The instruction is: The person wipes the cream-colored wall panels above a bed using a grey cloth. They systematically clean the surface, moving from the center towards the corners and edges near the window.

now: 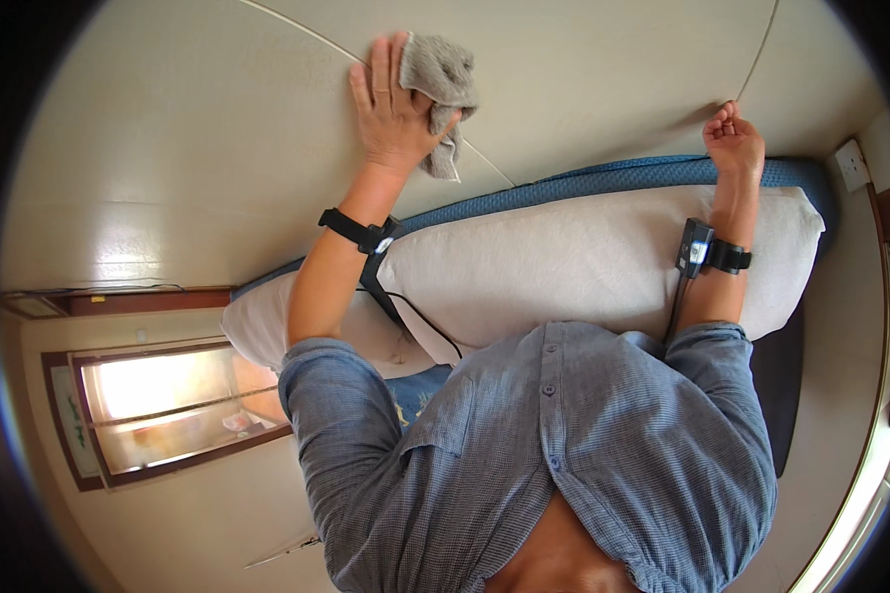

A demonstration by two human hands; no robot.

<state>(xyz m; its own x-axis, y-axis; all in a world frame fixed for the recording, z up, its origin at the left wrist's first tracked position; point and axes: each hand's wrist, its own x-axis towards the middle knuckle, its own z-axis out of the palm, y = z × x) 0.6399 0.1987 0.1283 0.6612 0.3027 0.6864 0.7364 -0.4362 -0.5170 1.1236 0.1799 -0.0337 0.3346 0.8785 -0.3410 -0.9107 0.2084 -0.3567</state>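
A crumpled grey cloth (439,74) is held at the thumb side of my left hand (394,111). That hand lies nearly flat against a cream panelled surface (601,81), its other fingers extended beside the cloth. The thumb is partly hidden by the fabric. My right hand (734,141) is at the far right, fingers loosely curled inward, with nothing visible in it. It is near a seam in the same surface; whether it touches cannot be told. Below both hands runs a long white padded cushion (564,252), with a blue textured edge (586,176) behind it.
Black straps with small devices circle my left wrist (367,233) and right forearm (712,256). A black cable (430,322) crosses the white cushion. At left is a wood-framed window (182,404). A white wall socket (851,164) sits at the right.
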